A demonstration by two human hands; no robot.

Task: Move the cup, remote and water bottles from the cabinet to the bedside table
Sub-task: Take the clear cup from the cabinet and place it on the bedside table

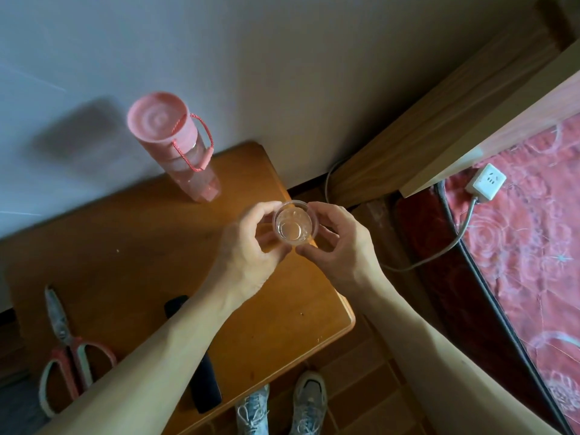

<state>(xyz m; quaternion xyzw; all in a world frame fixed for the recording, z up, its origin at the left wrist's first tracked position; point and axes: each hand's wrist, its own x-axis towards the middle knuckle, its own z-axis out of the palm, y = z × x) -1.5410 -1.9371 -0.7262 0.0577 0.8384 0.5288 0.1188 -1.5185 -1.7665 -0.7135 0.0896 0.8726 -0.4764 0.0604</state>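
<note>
A small clear plastic cup (295, 222) with a little water in it is held between both hands above the right part of the wooden table (125, 233). My left hand (251, 243) curls round its left side and my right hand (339, 243) curls round its right side. A tall pink water bottle (175, 146) with a pink lid and cord loop stands upright at the table's back edge by the wall. A black remote (204, 384) lies near the front edge, half hidden under my left forearm.
Scissors (67, 350) with pink and white handles lie on the table's left front. A bed with a red patterned cover (527, 246) and wooden headboard is at the right, with a white power strip (486, 182) and its cable on it. My shoes stand on the tiled floor below.
</note>
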